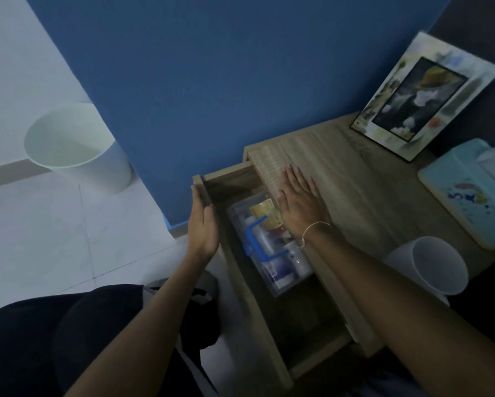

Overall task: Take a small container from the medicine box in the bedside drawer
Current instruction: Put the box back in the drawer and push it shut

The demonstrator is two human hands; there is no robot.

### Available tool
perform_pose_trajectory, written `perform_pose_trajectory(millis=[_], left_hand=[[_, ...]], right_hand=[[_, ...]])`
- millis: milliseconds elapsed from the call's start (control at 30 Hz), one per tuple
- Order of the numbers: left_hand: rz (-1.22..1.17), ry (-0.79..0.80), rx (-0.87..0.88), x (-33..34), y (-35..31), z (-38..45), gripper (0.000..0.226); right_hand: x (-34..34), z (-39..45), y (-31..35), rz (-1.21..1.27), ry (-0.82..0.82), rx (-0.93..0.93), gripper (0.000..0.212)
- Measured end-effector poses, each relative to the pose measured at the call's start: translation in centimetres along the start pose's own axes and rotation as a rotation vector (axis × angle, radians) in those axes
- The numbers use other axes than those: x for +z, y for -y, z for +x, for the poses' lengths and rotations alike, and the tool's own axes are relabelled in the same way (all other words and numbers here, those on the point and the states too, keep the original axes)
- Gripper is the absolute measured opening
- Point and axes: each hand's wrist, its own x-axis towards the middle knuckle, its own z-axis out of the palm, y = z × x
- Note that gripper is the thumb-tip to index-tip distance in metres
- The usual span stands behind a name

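Two hands in view, both empty, from what I see. Left hand [203,224] is flat against the outside of the drawer front [204,189], fingers straight and together, thumb over the top edge; no closed grasp on it. Right hand [299,199] lies palm-down on the bedside table top [355,179], fingers spread flat, right at the table's left edge above the drawer. Thin cord bracelet [312,230] on the right wrist.

Drawer [269,319] is pulled open to the left of the table. Medicine box [272,242] sits inside it, toward the far end: clear plastic, blue handle [255,239] lying across the top. I make out a yellow item and several white bottles inside, too blurred to tell which is the small container. Near half of the drawer shows bare wood.

On the table: picture frame [421,98] leaning at the far right, pale blue box [466,202] at the right edge, white cup [438,265] near the right forearm. White bin [77,144] on the floor, far left.
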Motion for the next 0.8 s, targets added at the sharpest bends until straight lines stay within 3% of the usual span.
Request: perform_pose_trajectory(millis=[333, 800], left_hand=[[0.056, 0.149, -0.059, 3.3, -1.1, 0.6, 0.062], [0.337, 0.402, 0.155, 6.1, -1.4, 1.6, 0.088]], right_hand=[[-0.1, 0.2, -0.1, 0.005, 0.020, -0.004, 0.063], [-0.6, -0.1, 0.2, 0.023, 0.040, 0.012, 0.056]])
